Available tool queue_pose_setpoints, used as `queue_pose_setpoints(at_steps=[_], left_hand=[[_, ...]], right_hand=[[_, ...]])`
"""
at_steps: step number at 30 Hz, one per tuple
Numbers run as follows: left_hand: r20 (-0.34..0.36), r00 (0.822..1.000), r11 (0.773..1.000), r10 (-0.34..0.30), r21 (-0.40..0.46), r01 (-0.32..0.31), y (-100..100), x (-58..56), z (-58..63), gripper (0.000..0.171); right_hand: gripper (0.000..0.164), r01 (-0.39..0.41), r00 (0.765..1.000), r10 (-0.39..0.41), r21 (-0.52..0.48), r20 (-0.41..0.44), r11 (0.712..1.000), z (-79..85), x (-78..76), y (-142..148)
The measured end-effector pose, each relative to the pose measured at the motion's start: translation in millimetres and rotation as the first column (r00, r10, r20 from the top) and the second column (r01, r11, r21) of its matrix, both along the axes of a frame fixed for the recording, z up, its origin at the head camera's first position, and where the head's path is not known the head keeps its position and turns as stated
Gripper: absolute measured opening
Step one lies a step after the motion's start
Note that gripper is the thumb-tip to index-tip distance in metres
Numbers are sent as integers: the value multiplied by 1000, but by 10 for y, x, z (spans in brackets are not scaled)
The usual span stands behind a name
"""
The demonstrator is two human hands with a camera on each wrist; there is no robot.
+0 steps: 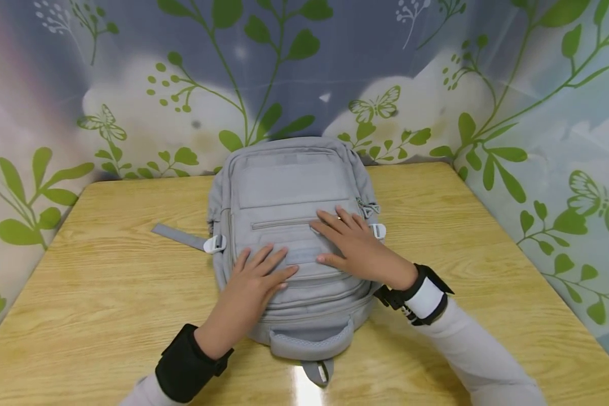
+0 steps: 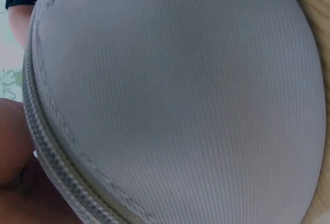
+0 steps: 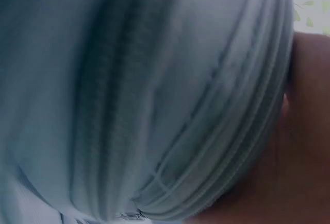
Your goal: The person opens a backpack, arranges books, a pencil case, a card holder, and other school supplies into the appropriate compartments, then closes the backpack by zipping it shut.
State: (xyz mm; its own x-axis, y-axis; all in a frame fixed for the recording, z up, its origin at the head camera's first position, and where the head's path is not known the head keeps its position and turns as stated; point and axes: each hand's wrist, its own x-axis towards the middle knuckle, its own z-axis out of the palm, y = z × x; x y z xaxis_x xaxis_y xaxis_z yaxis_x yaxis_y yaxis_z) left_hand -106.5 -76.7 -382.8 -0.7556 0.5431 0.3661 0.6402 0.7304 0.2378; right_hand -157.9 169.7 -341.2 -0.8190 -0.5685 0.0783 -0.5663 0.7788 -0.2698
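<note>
A grey backpack [image 1: 286, 183] lies flat on the table, its padded top handle [image 1: 312, 343] toward the person. The left hand [image 1: 256, 282] rests on the lower left of its front with fingers spread. On the right side, the right hand [image 1: 357, 245] lies spread over the front, its fingertips by a short horizontal zipper [image 1: 279, 224]. Close up in the left wrist view are ribbed grey fabric [image 2: 180, 95] and a curved zipper [image 2: 56, 152], the hand at the left edge. Zipper seams [image 3: 232, 110] fill much of the blurred right wrist view.
The wooden table [image 1: 127, 270] backs onto a leaf-patterned curtain [image 1: 294, 73]. A grey strap [image 1: 177, 235] with a white buckle [image 1: 215, 243] sticks out left of the backpack. Another white buckle [image 1: 378, 231] and zipper pulls [image 1: 370, 210] sit at its right side.
</note>
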Motion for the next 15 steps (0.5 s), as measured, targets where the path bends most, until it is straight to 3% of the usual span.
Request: queue_pose_setpoints(at_steps=[7,15], left_hand=[[6,1000,1000,-14,-12,15,25,49,-28,36],[46,999,1000,-14,-25,15,8,92,-3,37]], right_hand=[[58,38,999,-39,52,14,998,-50,135,48],[59,10,1000,-10,67,1,998,-38,192,62]])
